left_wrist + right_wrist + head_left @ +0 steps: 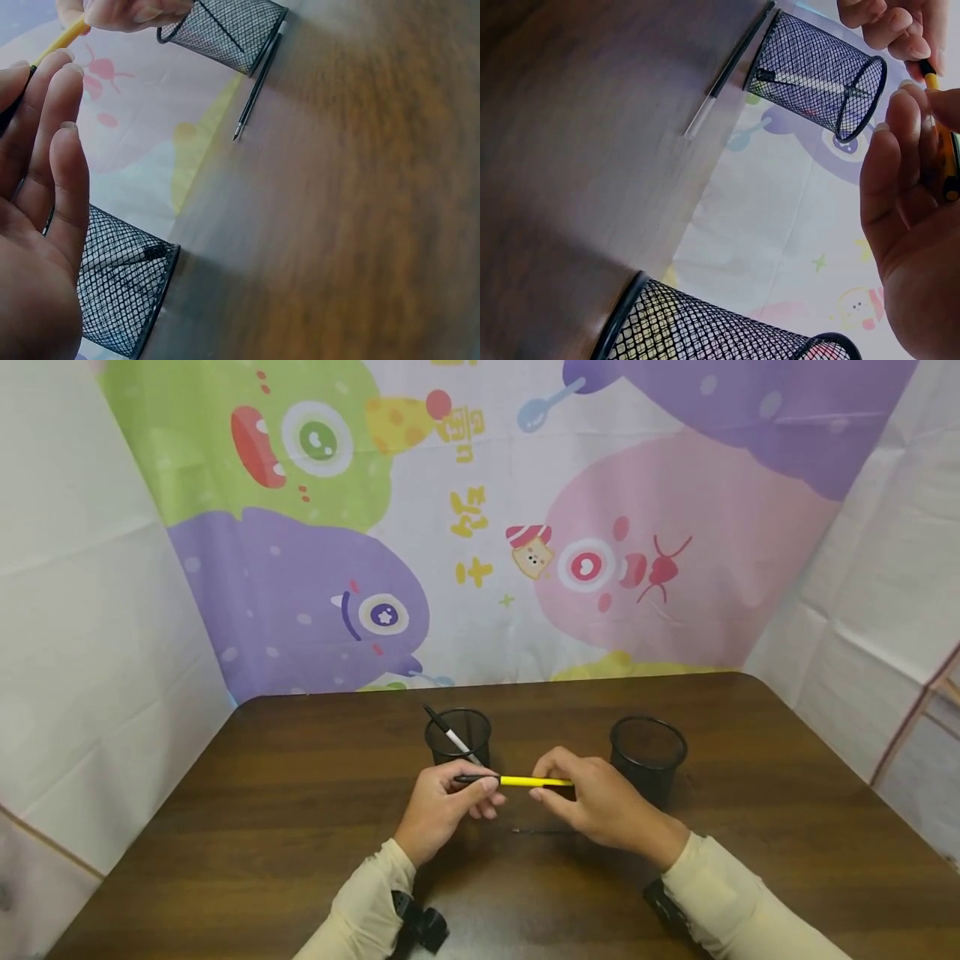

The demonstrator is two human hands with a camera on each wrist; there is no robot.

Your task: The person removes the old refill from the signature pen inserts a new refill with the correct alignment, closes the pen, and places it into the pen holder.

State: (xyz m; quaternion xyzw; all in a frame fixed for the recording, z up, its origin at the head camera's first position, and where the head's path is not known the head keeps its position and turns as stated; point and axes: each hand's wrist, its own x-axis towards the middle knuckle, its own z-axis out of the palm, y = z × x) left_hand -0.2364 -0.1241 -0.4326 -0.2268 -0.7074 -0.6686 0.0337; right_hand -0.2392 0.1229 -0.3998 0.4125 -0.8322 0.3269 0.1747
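Both hands hold a yellow pen (525,782) level above the table. The left hand (450,802) pinches its black end between thumb and fingers. My right hand (600,797) grips the yellow barrel toward the other end, which shows a black tip (951,187) in the right wrist view. Beneath the pen, a thin pen refill (257,90) lies on the table, dark along most of its length, with a metal point at one end and a pale section at the other.
A black mesh pen cup (487,745) stands behind the left hand, with a black-and-white pen (453,737) leaning inside it. Another mesh cup (652,777) stands behind the right hand. The brown table (262,810) ends at a cartoon-printed cloth (487,635).
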